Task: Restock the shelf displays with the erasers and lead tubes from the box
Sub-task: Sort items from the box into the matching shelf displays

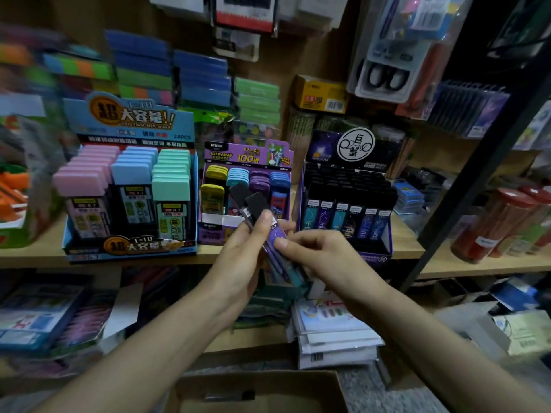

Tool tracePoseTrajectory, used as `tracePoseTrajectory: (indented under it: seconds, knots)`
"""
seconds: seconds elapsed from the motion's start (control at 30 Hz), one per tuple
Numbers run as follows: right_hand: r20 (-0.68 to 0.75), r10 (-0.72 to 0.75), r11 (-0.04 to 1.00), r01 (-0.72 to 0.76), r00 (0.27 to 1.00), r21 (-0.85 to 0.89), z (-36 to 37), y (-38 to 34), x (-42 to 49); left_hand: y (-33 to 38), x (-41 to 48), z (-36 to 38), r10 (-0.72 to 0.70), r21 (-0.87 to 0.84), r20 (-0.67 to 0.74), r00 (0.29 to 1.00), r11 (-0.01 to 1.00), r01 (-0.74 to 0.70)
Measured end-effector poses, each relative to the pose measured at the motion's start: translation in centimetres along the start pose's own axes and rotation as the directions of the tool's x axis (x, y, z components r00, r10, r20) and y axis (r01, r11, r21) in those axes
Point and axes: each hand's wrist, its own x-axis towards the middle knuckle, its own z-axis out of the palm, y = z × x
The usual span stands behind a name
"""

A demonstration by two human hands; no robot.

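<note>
While the left hand (238,248) curls its fingers round a small bundle of lead tubes (258,204) — black caps up, purple and teal bodies below — the right hand (322,251) pinches one purple tube of that bundle between thumb and fingers, seemingly to draw it free. The bundle is held in front of the shelf (29,257), between the purple display (247,158) and the dark display (348,201), touching neither. Judging by the matching black caps, these tubes belong in the dark display, whose rows already look nearly full. The blue display (128,186) at the left looks well stocked too. The cardboard box (298,380) sits below, its inside mostly out of view — so what is left in it, erasers included, I cannot tell.
</note>
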Motion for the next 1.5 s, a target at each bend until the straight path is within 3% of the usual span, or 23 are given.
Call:
tracePoseTrajectory:
  seconds: [0.07,0.13,0.23,0.3,0.37,0.5,0.63,0.73,0.87,1.07,1.23,1.37,1.5]
  knots:
    - [-0.052,-0.128,0.914,0.098,0.99,-0.393,0.0,-0.6,-0.1,-0.2,0.2,-0.2,-0.008,-0.031,-0.017,1.0,0.999,0.007]
    - [-0.139,-0.235,0.866,0.143,0.962,-0.479,-0.2,-1.1,-0.1,-0.3,0.3,-0.5,0.002,-0.013,0.001,1.0,1.0,-0.002]
    - [-0.22,-0.238,0.951,0.181,0.946,-0.251,-0.6,-1.8,0.2,-0.4,0.1,-0.8,0.013,0.084,0.073,0.997,0.996,-0.02]
    - [-0.098,-0.057,0.997,0.061,0.994,0.038,-0.9,-2.0,0.5,-0.5,-0.1,-0.8,-0.012,0.178,0.126,0.992,0.984,-0.01]
    - [0.026,0.062,0.971,-0.067,0.998,0.231,-1.0,-1.8,0.7,-0.7,-0.1,-0.7,-0.027,0.243,0.139,0.99,0.97,-0.008]
    - [-0.007,0.037,0.961,-0.033,0.999,0.276,-1.5,-1.3,1.6,-1.0,-0.2,-0.5,0.034,0.269,0.047,0.998,0.962,-0.045]
    - [-0.236,-0.051,0.933,0.131,0.97,0.336,-5.0,-2.4,2.7,-0.7,0.4,-0.8,0.042,0.237,-0.137,0.99,0.972,-0.009]
    - [-0.432,-0.154,0.97,0.219,0.888,0.105,-7.8,-2.3,3.2,-0.2,0.7,-1.2,0.056,0.237,-0.192,0.98,0.972,-0.009]
    - [-0.448,-0.294,0.946,0.188,0.845,-0.265,-8.5,-0.8,4.0,0.0,0.5,-1.4,0.106,0.295,-0.168,0.98,0.954,-0.053]
    - [-0.391,-0.38,0.899,0.236,0.838,-0.368,-8.3,0.3,5.2,-0.2,0.4,-1.3,0.136,0.373,-0.13,0.982,0.925,-0.078]
    - [-0.238,-0.45,0.818,0.291,0.861,-0.495,-7.8,0.5,5.6,-0.3,0.3,-1.2,0.137,0.392,-0.101,0.985,0.916,-0.087]
    - [-0.292,-0.51,0.767,0.274,0.809,-0.58,-6.8,1.1,6.1,-0.4,0.2,-1.1,0.146,0.401,-0.085,0.986,0.91,-0.1]
    - [-0.254,-0.581,0.666,0.272,0.774,-0.695,-5.8,1.4,6.7,-0.4,0.0,-1.0,0.136,0.412,-0.069,0.988,0.906,-0.096]
